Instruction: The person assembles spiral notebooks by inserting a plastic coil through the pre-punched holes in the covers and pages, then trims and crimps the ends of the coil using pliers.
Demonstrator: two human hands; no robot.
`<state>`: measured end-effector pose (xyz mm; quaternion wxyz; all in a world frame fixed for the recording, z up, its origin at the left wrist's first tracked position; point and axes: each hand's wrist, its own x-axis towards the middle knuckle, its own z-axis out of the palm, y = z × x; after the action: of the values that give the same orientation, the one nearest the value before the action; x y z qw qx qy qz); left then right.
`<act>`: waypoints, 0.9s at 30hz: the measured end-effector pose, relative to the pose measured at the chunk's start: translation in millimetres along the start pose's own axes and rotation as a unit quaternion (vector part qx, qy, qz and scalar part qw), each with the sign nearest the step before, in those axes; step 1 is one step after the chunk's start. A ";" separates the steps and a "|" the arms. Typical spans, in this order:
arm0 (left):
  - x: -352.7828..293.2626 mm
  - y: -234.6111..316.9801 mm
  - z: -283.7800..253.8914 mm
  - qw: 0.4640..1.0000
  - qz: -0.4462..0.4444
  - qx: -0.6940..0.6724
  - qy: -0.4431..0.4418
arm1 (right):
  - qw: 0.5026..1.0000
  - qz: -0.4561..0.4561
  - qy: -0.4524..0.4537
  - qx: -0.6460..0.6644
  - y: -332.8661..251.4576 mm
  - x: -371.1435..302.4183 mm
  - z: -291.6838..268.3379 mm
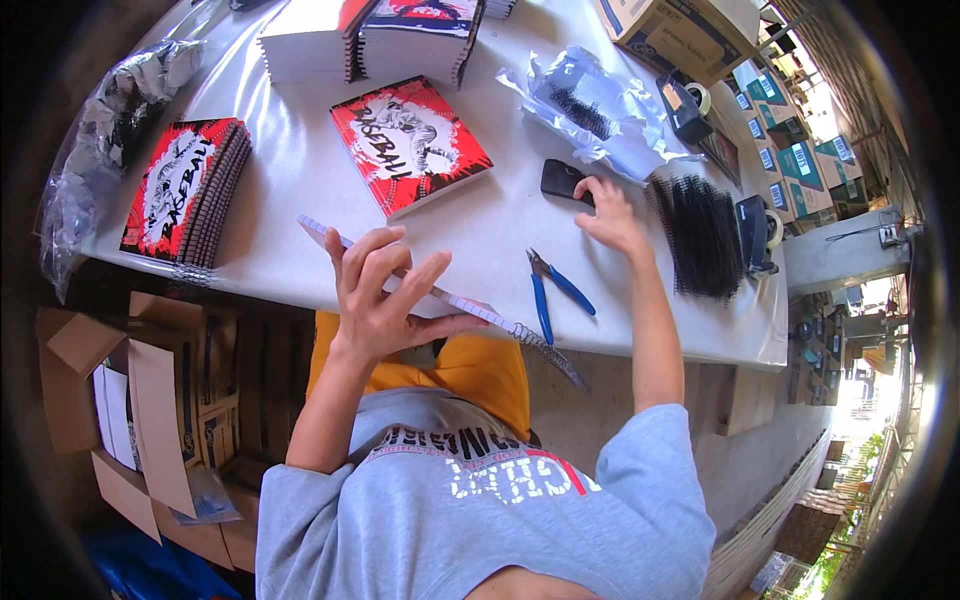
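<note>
A white-covered desk is spread with bound books and loose coils. Below its left edge, a brown cardboard box is seen with its flaps open. On the right half of the desk, crumpled pale paper is laid out, and just nearer, a dense bundle of black binding coils is placed. At the left, a stack of red, black and white spiral-bound books is set down; near the middle, a thick red, black and white book is laid flat.

A thin, pale-edged spiral-bound notebook is held up over the near edge of the desk and is seen nearly edge-on. Its long axis is slanted from upper left to lower right, with the coiled part pointed to the lower right, past the desk's edge. It is gripped by the left hand, whose fingers are spread and bent.

The right hand is stretched forward, its fingers loosely curved at a small black block-shaped object; whether this is gripped cannot be told. Blue-handled pliers are left lying nearby, their jaws pointed away from the person.
</note>
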<state>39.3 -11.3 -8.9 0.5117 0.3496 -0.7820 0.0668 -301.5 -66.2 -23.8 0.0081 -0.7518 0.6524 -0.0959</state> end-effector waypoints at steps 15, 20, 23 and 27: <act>6.6 19.0 6.8 0.995 -0.091 -0.031 -0.006 | 0.598 -0.207 -0.032 0.774 -113.5 -53.1 -24.4; 5.6 13.0 2.9 0.996 -0.080 -0.034 -0.032 | 0.815 -0.155 -0.123 0.545 -113.8 -29.5 -44.1; 9.9 10.7 6.4 0.994 -0.094 -0.043 -0.040 | 0.711 -0.309 -0.082 0.626 -131.8 -33.5 -58.2; 8.4 11.4 2.9 0.991 -0.105 -0.085 -0.019 | 0.868 -0.154 -0.051 0.469 -126.0 -19.4 -45.5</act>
<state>28.2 -8.1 -0.3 0.5286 0.3862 -0.7535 -0.0607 -187.7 -23.2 35.6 0.3782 -0.7544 0.4049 -0.3521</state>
